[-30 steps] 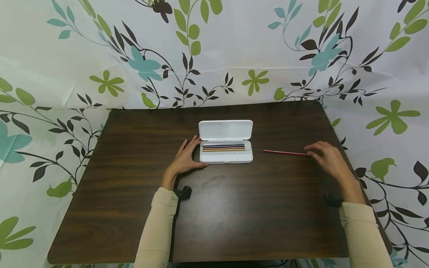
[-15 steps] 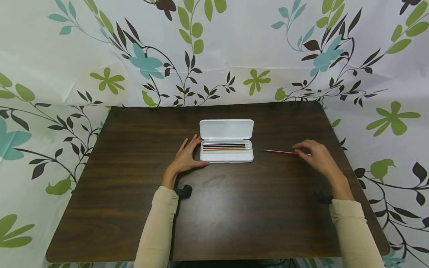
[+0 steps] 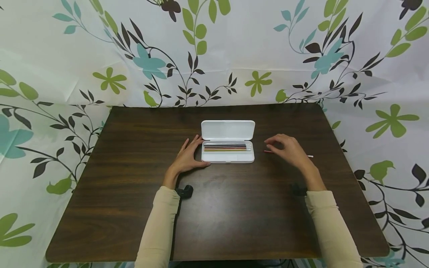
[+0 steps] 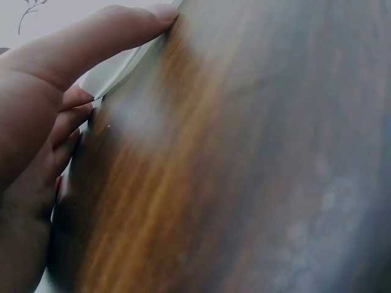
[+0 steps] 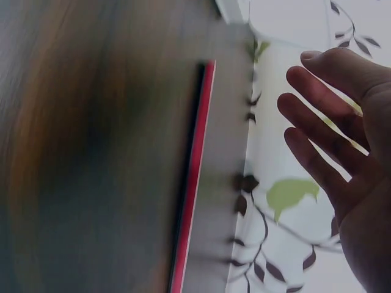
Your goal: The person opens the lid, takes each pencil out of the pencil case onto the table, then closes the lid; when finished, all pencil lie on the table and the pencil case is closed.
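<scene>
Watching from afar, I am seeing the left hand (image 3: 184,162) holding the open white case (image 3: 228,158) at its left end, thumb and fingers set wide. Pencils (image 3: 225,147) are lying inside. The right hand (image 3: 288,150) is hovering over the red pencil (image 5: 194,171) on the worktop (image 3: 214,223), right of the case, its fingers standing narrow, holding nothing.

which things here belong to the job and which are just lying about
Job, likely:
open white rectangular pencil case, left hand touching it
slim multicoloured pencils inside it
slim red white-tipped pencil below the right hand

Just around:
dark brown wood-grain table
white leaf-patterned backdrop
</scene>
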`<state>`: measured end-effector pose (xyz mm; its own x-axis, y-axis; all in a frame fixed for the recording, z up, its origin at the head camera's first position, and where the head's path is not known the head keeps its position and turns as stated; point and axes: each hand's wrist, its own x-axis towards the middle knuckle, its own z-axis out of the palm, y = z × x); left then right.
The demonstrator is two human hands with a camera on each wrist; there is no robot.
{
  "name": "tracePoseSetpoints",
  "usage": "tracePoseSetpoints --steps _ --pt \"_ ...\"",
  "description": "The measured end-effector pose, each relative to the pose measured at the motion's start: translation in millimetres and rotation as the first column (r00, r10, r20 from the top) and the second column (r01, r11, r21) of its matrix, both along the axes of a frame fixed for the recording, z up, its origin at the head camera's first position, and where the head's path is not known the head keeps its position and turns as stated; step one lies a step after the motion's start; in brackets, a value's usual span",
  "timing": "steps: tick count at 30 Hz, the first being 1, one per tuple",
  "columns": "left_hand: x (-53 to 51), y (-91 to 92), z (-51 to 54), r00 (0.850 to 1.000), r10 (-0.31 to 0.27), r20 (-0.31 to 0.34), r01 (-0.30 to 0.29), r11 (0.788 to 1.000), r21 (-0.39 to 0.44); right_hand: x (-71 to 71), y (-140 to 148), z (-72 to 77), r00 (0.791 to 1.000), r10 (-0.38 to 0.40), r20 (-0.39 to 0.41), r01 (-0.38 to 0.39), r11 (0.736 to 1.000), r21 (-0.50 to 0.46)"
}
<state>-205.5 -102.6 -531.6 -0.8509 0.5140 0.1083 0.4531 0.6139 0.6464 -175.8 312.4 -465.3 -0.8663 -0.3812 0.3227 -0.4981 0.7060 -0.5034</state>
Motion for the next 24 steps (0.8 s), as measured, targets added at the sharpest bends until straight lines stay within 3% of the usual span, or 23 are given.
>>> tracePoseSetpoints --steps 14,24 --pt "0.6 0.2 -2.6 1.000 0.012 -0.003 -0.012 1.000 -0.021 -15.2 -47.7 -10.5 0.990 0.130 0.060 -0.131 0.991 -0.003" --pt "2.1 0.7 -0.3 1.000 0.016 0.007 -0.016 1.000 -0.004 -19.3 -59.7 -14.3 0.981 0.122 0.150 -0.131 0.990 0.052"
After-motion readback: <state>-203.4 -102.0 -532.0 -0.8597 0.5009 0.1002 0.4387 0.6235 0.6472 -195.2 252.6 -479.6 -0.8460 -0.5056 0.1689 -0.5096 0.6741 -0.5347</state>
